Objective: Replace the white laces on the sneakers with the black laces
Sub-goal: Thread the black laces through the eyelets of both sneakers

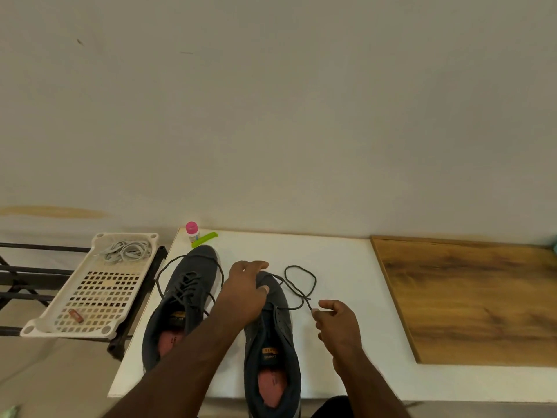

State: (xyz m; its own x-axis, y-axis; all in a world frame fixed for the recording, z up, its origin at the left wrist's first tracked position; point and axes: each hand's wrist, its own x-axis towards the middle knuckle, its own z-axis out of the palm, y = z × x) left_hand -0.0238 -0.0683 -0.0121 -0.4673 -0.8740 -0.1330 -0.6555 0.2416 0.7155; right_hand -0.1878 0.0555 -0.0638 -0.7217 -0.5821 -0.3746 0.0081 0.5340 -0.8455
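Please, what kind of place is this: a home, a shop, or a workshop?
Probably a room in a home, though I cannot be sure. A plain white table stands against a bare wall, a wooden board lies on it, and a plastic tray rests on a black metal rack beside it.

Materials — both sneakers had matt grey knit cloth uppers; the black lace was thin woven cord. The perforated tray looked of smooth cream plastic, the right-hand board of grained wood — the table matt white.
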